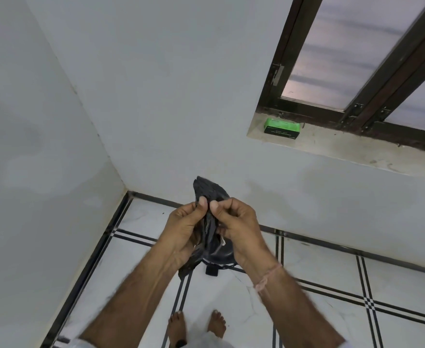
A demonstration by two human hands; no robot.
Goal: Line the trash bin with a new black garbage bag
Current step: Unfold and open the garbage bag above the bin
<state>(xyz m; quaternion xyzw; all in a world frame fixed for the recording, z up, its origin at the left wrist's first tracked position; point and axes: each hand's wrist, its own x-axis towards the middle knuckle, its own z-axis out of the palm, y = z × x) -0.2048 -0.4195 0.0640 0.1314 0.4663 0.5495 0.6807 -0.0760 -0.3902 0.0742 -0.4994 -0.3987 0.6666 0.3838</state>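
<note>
A crumpled, folded black garbage bag (207, 190) is held up in front of me, near the room's corner. My left hand (185, 231) grips its left side with the thumb pressed on top. My right hand (236, 226) pinches the bag's edge between thumb and fingers, right beside the left thumb. Part of the bag hangs below my left palm. A dark round object (217, 258) sits on the floor just below and behind my hands, mostly hidden; I cannot tell if it is the trash bin.
White walls meet in a corner at the left. A window sill (332, 146) at the upper right holds a green box (281, 126). The floor is white tile with black stripes (332, 290). My bare feet (197, 325) stand at the bottom.
</note>
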